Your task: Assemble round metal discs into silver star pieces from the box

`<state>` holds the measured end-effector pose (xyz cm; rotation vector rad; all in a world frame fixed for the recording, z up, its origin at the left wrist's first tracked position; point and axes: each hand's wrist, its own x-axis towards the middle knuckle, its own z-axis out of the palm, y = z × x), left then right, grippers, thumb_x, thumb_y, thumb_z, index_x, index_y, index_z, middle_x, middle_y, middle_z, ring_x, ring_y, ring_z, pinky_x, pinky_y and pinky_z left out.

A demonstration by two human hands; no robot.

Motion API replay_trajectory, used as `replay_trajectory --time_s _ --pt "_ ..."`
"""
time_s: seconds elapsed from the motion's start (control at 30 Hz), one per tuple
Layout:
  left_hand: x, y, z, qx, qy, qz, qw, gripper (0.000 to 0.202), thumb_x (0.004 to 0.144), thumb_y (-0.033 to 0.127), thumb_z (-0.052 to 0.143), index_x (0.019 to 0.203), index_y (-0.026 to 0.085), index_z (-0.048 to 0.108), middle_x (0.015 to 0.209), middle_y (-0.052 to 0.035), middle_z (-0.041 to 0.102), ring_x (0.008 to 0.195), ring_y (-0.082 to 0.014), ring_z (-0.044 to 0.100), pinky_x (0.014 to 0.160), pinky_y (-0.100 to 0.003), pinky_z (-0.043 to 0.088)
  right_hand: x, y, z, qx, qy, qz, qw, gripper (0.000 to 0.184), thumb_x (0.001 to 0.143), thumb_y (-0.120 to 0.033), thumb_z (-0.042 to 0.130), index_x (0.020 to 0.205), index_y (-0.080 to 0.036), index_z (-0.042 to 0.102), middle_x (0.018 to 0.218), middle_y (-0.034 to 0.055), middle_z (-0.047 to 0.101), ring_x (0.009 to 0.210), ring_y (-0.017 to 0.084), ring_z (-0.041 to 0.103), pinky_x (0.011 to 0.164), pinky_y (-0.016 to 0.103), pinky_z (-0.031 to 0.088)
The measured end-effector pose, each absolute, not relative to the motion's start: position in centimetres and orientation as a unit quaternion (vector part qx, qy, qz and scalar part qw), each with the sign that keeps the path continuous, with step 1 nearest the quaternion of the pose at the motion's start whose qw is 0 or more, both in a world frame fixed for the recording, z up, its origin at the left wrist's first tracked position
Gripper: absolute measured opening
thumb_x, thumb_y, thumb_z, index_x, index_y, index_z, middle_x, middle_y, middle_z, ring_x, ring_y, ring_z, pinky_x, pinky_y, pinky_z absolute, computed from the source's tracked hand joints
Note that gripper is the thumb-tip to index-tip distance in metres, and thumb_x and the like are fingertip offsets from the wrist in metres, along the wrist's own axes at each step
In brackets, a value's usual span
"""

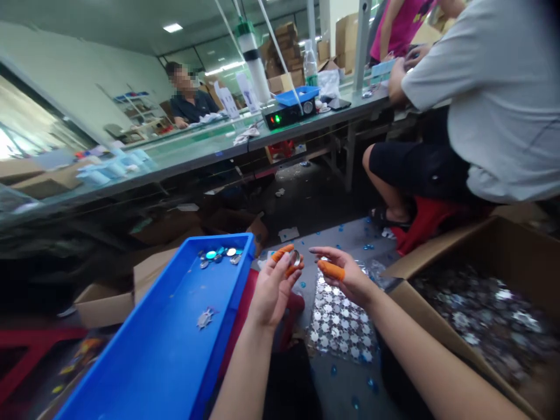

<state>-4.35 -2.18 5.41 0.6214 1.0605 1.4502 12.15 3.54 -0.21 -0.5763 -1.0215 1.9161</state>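
Observation:
My left hand (pixel 272 289), with orange finger cots, pinches a small round metal disc (pixel 296 257) between thumb and fingers. To its right, my right hand (pixel 345 274) is held apart with its fingers stretched out; an orange cot covers one digit and nothing shows in its grasp. Left of my hands lies a long blue tray (pixel 161 350). Several round metal and teal discs (pixel 219 255) sit at its far end, and a gear-shaped metal piece (pixel 205 318) lies nearer. Below my right hand is a clear plastic sheet of gear-shaped silver pieces (pixel 341 321).
At right stands an open cardboard box (pixel 520 251) full of loose metal pieces (pixel 485 321). Beyond it a co-worker in a grey shirt (pixel 494 99) sits on a red stool (pixel 431 224). A long workbench (pixel 192 154) crosses ahead. Blue bits (pixel 371 382) litter the floor.

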Motion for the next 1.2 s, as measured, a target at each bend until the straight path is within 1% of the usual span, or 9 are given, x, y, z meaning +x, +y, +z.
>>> replay_trajectory --time_s 0.1,0.2,0.33,0.47,0.67,0.83,0.93,1.03,1.2 --pt "-3.6 -2.1 3.9 0.289 0.458 0.585 0.604 0.044 0.078 0.039 0.083 0.113 0.018 0.067 0.104 -0.0082 0.071 0.092 -0.0178 0.069 0.082 -0.025 0.054 13.3 4.0 -0.1 -0.23 -0.471 0.726 0.445 0.047 0.076 -0.034 0.083 0.121 -0.027 0.072 0.096 0.0019 0.056 0.063 0.006 0.039 0.051 0.02 0.03" --pt "-3.4 -2.2 3.3 0.338 0.476 0.548 0.599 0.037 0.078 0.039 0.084 0.105 0.018 0.07 0.103 -0.0068 0.071 0.091 -0.0169 0.067 0.082 -0.024 0.054 14.1 4.1 0.2 -0.246 -0.545 0.673 0.435 0.047 0.075 -0.033 0.084 0.12 -0.026 0.073 0.1 0.0028 0.057 0.067 0.007 0.04 0.059 0.022 0.036" --pt "-3.0 -2.2 3.1 0.398 0.496 0.51 0.58 0.029 0.082 0.041 0.08 0.098 0.018 0.072 0.091 -0.0037 0.071 0.083 -0.0128 0.064 0.079 -0.021 0.052 14.3 4.2 0.3 -0.239 -0.574 0.647 0.441 0.035 0.073 -0.033 0.086 0.105 -0.024 0.077 0.099 0.0027 0.057 0.065 0.008 0.037 0.059 0.024 0.034" --pt "-3.0 -2.2 2.9 0.433 0.513 0.493 0.553 0.031 0.085 0.046 0.075 0.095 0.016 0.075 0.089 -0.0062 0.073 0.083 -0.0158 0.065 0.078 -0.023 0.051 13.9 4.6 0.0 -0.222 -0.558 0.643 0.476 0.025 0.067 -0.03 0.09 0.085 -0.02 0.076 0.091 0.0017 0.056 0.065 0.009 0.038 0.059 0.025 0.032" --pt "-3.2 -2.8 3.7 0.469 0.526 0.497 0.507 0.032 0.087 0.045 0.073 0.1 0.016 0.076 0.091 -0.0085 0.074 0.092 -0.0224 0.068 0.083 -0.029 0.052 13.6 4.8 -0.8 -0.189 -0.505 0.68 0.496 0.02 0.071 -0.027 0.087 0.081 -0.02 0.071 0.088 0.0011 0.055 0.072 0.011 0.045 0.062 0.024 0.037" --pt "-3.0 -3.1 4.3 0.526 0.524 0.495 0.452 0.025 0.087 0.04 0.073 0.099 0.018 0.077 0.098 -0.0093 0.074 0.095 -0.0238 0.068 0.085 -0.03 0.052 13.4 4.3 -0.8 -0.205 -0.448 0.751 0.44 0.027 0.068 -0.029 0.089 0.082 -0.02 0.067 0.097 0.0028 0.056 0.072 0.011 0.048 0.05 0.019 0.031" --pt "-3.2 -3.2 4.3 0.534 0.538 0.488 0.433 0.023 0.085 0.039 0.075 0.093 0.018 0.078 0.093 -0.0091 0.073 0.089 -0.0228 0.068 0.077 -0.028 0.052 13.3 4.1 -0.6 -0.22 -0.449 0.749 0.435 0.032 0.065 -0.032 0.091 0.081 -0.019 0.066 0.097 0.0033 0.057 0.074 0.011 0.049 0.052 0.019 0.034" --pt "-3.3 -3.3 4.4 0.52 0.547 0.483 0.444 0.022 0.081 0.039 0.078 0.086 0.017 0.078 0.084 -0.0084 0.071 0.078 -0.0208 0.065 0.067 -0.027 0.049 13.3 4.2 -0.6 -0.229 -0.487 0.724 0.432 0.032 0.066 -0.036 0.09 0.081 -0.018 0.068 0.093 0.0042 0.057 0.077 0.013 0.049 0.06 0.023 0.04" --pt "-3.6 -3.4 4.1 0.521 0.555 0.466 0.452 0.024 0.081 0.04 0.078 0.075 0.017 0.075 0.072 -0.0053 0.067 0.066 -0.0165 0.057 0.062 -0.026 0.044 13.6 4.3 -0.5 -0.217 -0.552 0.694 0.407 0.031 0.069 -0.038 0.088 0.081 -0.017 0.069 0.092 0.0046 0.058 0.079 0.014 0.049 0.068 0.027 0.043"
